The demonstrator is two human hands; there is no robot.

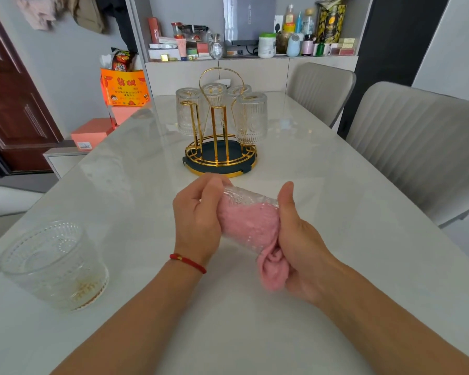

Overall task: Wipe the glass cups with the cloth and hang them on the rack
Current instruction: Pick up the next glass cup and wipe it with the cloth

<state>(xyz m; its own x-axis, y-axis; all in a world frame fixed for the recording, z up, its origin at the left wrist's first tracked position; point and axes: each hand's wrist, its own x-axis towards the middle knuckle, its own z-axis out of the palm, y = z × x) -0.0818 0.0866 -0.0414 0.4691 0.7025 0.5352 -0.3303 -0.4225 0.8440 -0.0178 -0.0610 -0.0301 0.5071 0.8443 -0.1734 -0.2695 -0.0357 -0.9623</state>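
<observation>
Over the middle of the white table I hold a ribbed glass cup (pixel 243 197) on its side. My left hand (pixel 198 217) grips its base end. A pink cloth (pixel 248 226) is stuffed inside the cup and hangs out of its mouth. My right hand (pixel 298 244) is closed on the cloth at the mouth. Behind stands a gold wire rack (pixel 220 158) on a dark round base. Several glass cups (pixel 251 117) hang upside down on it. Another glass cup (pixel 53 263) stands upright at the near left.
Two grey chairs (pixel 406 147) line the table's right side. Behind the table a shelf unit (pixel 252 36) holds bottles and boxes. An orange bag (pixel 125 87) and pink boxes sit at the far left, beside a dark red door.
</observation>
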